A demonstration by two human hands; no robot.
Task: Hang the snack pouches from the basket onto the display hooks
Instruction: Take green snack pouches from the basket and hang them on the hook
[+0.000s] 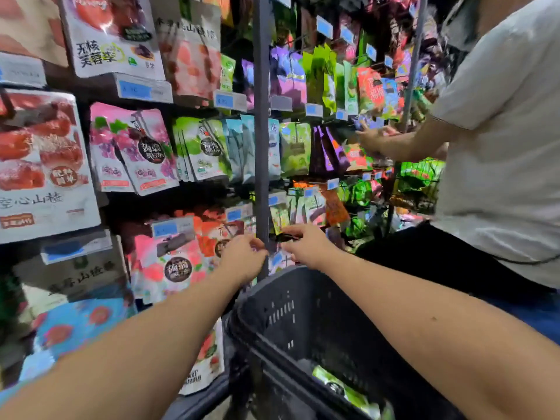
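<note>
Blurred dark thing [291, 237] in right hand [309, 245], perhaps a display hook

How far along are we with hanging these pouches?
Done: hanging pouches fill the rows above. In hand: the left hand and right hand reach to a low row beside the grey post; what they hold is too blurred to tell. Left: at least one green pouch lies in the basket.

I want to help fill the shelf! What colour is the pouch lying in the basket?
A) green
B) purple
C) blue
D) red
A: a green pouch lies at the bottom of the dark basket.
</note>
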